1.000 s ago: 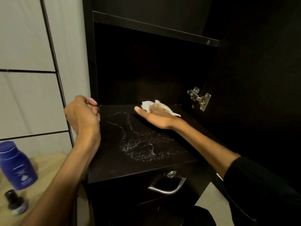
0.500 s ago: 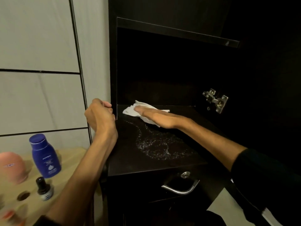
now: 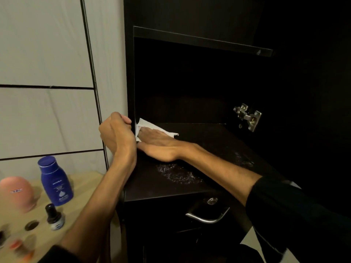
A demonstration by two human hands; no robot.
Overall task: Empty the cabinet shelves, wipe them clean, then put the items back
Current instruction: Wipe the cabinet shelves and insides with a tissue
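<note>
My right hand [image 3: 157,144] lies flat, fingers straight, on a white tissue [image 3: 152,126] at the back left corner of the black cabinet shelf [image 3: 209,141]. A patch of wet droplets [image 3: 177,173] glistens on the shelf nearer the front. My left hand [image 3: 115,132] is curled into a fist beside the cabinet's left wall, holding nothing that I can see. Taken-out items stand on the wooden table [image 3: 83,186] to the left: a blue lotion bottle [image 3: 55,182], a small dark dropper bottle [image 3: 54,217] and a pink rounded container [image 3: 16,192].
A metal door hinge [image 3: 247,116] sticks out on the cabinet's right wall. Below the shelf is a drawer with a silver handle [image 3: 207,217]. An upper shelf edge [image 3: 201,41] runs above. White wall panels fill the left.
My right hand slid the tissue leftward across the shelf to the back left corner, wiping away much of the wet trail. The view shifted left, bringing more table items into sight.
</note>
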